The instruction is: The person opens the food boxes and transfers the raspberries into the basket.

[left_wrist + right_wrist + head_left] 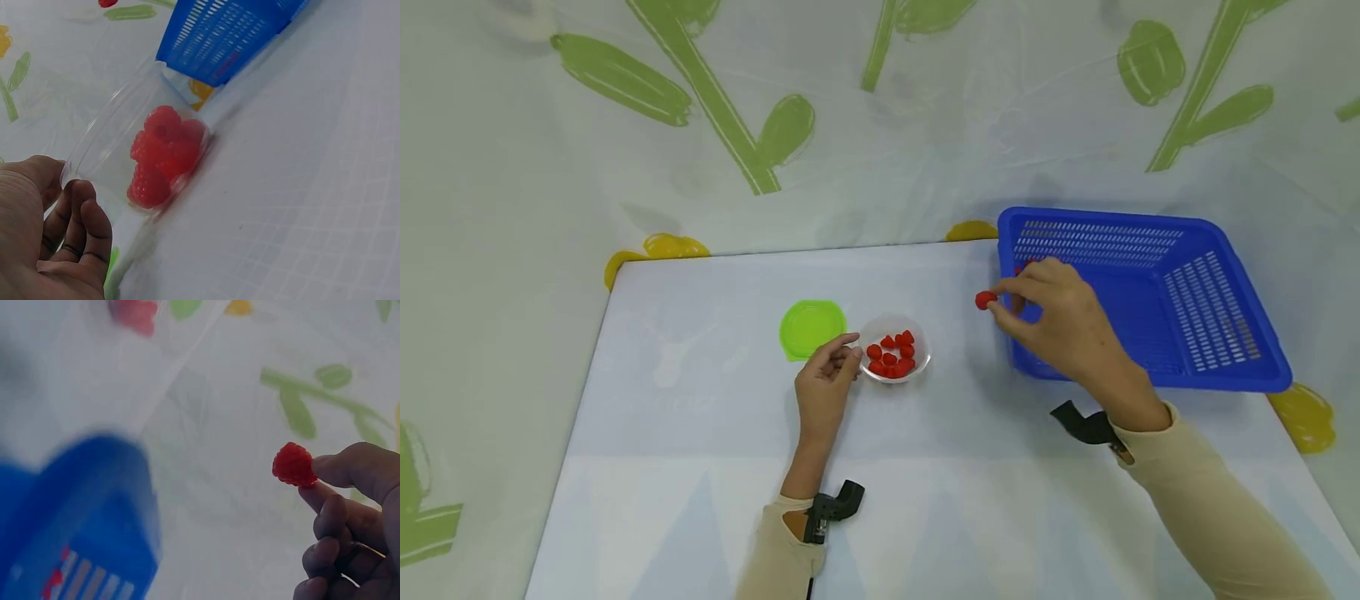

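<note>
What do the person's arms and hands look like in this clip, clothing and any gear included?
Both arms wear long beige sleeves, the left sleeve and the right sleeve. A small black device is strapped at each wrist: left wrist device, right wrist device. The left hand and right hand are bare, with no gloves.

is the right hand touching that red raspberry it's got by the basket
Touching. The right wrist view shows the raspberry pinched at the fingertips of the right hand, with no gap; the head view agrees.
</note>
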`<move>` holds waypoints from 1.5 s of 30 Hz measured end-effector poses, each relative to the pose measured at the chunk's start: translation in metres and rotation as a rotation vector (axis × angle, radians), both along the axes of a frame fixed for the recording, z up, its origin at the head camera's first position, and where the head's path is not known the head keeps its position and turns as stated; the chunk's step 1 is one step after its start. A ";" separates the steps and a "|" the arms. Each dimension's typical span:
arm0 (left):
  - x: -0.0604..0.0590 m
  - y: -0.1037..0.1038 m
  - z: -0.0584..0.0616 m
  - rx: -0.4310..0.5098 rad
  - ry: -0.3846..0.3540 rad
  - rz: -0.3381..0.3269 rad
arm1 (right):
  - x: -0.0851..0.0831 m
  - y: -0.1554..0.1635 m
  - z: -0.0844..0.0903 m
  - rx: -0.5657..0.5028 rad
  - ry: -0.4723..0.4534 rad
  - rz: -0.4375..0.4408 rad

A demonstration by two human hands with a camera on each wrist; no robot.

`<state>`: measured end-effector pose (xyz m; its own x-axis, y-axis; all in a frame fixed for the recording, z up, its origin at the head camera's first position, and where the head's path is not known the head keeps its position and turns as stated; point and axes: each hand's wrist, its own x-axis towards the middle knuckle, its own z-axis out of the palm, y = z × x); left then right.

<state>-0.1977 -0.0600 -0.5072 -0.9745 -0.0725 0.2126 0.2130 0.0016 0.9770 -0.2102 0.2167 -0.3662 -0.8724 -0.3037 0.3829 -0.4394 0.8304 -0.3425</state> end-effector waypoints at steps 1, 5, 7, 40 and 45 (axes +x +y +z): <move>-0.001 0.000 0.000 -0.001 0.007 -0.001 | -0.002 0.007 0.003 -0.002 -0.008 -0.023; -0.003 0.000 0.001 0.001 0.017 -0.007 | -0.013 0.035 0.010 0.017 -0.057 -0.120; -0.004 0.000 0.002 0.003 0.015 -0.005 | -0.020 0.048 0.011 0.029 -0.085 -0.149; 0.005 -0.001 0.002 -0.045 -0.032 0.005 | -0.100 0.139 -0.056 0.137 -0.533 -0.305; 0.002 0.001 0.004 -0.046 -0.022 -0.007 | -0.108 0.146 -0.059 0.143 -0.543 -0.312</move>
<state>-0.1956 -0.0590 -0.5033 -0.9794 -0.0568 0.1938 0.1914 0.0452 0.9805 -0.3178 0.3624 -0.4254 -0.9863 -0.0198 -0.1636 0.0348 0.9452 -0.3245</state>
